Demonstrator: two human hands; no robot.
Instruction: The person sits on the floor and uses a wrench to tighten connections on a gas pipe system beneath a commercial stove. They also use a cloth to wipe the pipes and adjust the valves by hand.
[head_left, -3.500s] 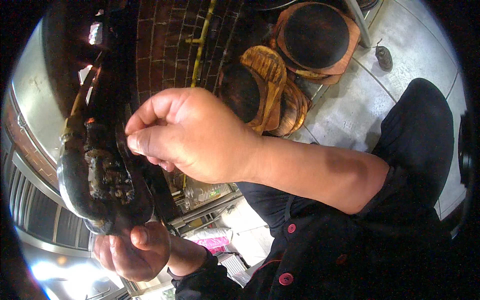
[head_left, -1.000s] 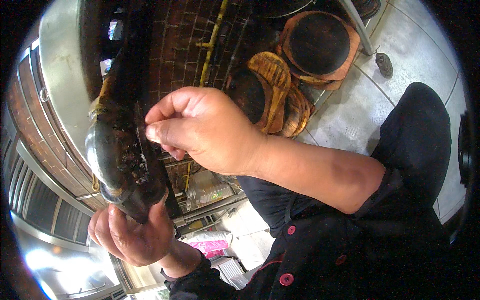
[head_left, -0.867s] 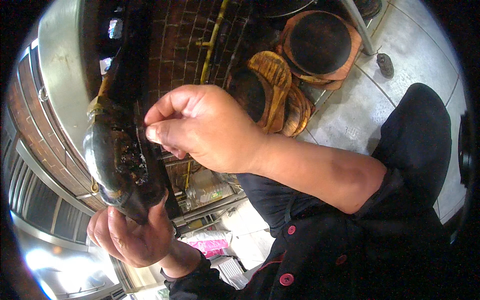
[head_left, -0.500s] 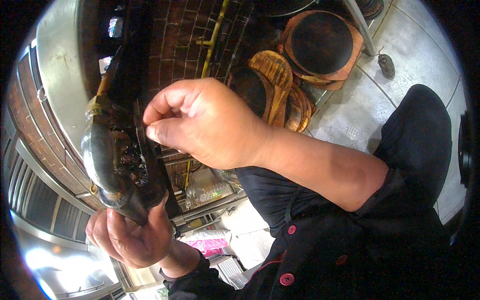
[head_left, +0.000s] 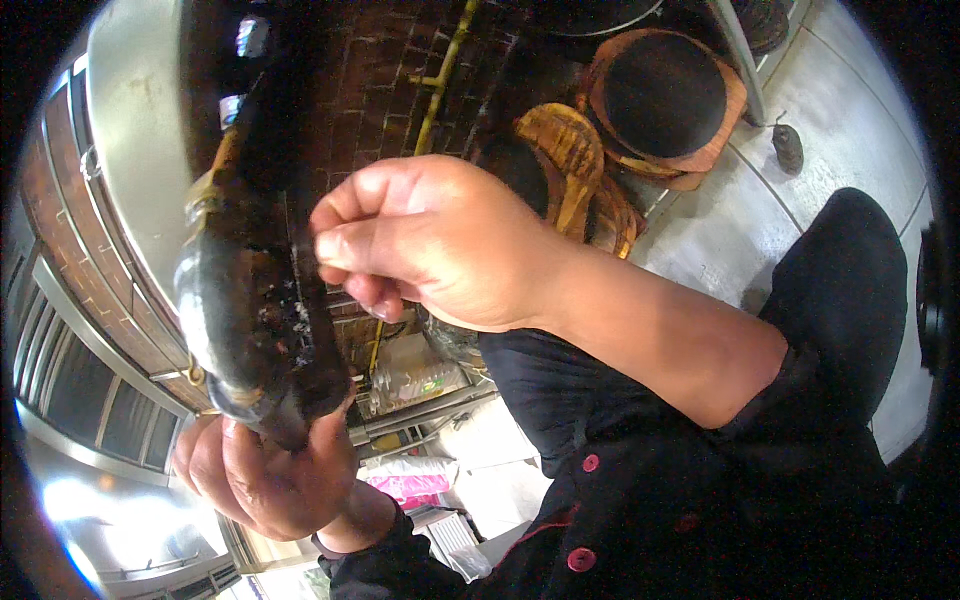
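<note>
I find a wall (head_left: 355, 75) of dark brown brick with paler joints, poorly lit toward the top of my view. A yellow pipe (head_left: 441, 85) with a short branch runs along it. On my right I record a floor (head_left: 835, 100) of large grey-white tiles; a metal leg (head_left: 738, 55) stands near its edge. On my left are a pale metal panel (head_left: 130, 140), a further strip of brick (head_left: 78, 245) and slatted panels (head_left: 75, 375). A metal rail (head_left: 440, 402) crosses low centre. Strong glare (head_left: 130, 515) fills the lower left; I cannot determine its source.
</note>
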